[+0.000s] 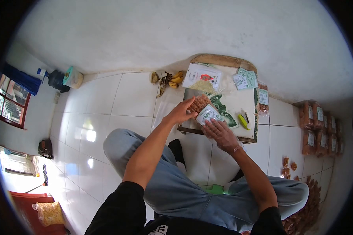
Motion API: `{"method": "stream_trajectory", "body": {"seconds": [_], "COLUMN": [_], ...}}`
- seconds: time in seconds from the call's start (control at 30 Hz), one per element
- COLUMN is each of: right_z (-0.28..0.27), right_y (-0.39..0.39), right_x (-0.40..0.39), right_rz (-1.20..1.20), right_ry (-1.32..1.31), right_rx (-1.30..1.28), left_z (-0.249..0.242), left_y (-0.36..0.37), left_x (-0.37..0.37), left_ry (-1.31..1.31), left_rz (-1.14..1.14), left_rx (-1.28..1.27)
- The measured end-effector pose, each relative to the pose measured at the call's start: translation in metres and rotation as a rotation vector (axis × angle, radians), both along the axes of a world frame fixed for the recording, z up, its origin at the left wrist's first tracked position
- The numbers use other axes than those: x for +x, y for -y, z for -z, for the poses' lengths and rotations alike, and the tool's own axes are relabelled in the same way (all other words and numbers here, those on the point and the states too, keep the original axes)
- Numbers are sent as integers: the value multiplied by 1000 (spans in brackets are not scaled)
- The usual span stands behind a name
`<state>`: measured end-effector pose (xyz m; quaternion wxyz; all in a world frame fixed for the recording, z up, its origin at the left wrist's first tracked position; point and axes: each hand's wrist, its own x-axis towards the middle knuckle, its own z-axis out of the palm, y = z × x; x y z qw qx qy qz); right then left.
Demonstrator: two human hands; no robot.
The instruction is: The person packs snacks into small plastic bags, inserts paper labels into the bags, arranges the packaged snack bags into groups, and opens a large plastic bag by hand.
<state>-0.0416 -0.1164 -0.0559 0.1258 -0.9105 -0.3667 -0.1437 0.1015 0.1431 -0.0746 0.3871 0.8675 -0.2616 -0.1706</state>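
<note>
My left hand [181, 111] holds the left side of a clear bag of brown pieces [199, 102], its thumb and fingers around the edge. A white and green label [208, 114] lies on the bag's lower part. My right hand [220, 133] rests on the label's lower edge with its fingers laid flat and spread. The bag is over the front of a low table [239, 102]. To the right on the table is a green stapler [244, 121]. More labels [245, 79] and a printed white packet [202, 77] lie farther back.
Bananas [176, 79] lie on the floor behind left of the table. One labelled bag [263, 101] leans at its right side. Several packed bags [321, 127] stand by the right wall, with small loose packets [286, 167] nearer me.
</note>
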Motion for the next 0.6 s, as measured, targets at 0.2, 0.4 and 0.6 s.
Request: {"method": "stream_trajectory", "body": {"seconds": [0.2, 0.4, 0.6], "right_z": [-2, 3, 0], "right_y": [-7, -12, -11], "right_x": [-3, -6, 1], "right_rz": [83, 165, 74], "right_ry": [-24, -64, -85], "right_rx": [-39, -9, -33], "left_z": [7, -9, -23], "left_y": [-1, 3, 12], "left_x": [5, -5, -18], "left_ry": [-37, -39, 28], "left_rz": [10, 25, -2], "left_rx": [30, 105, 172]}}
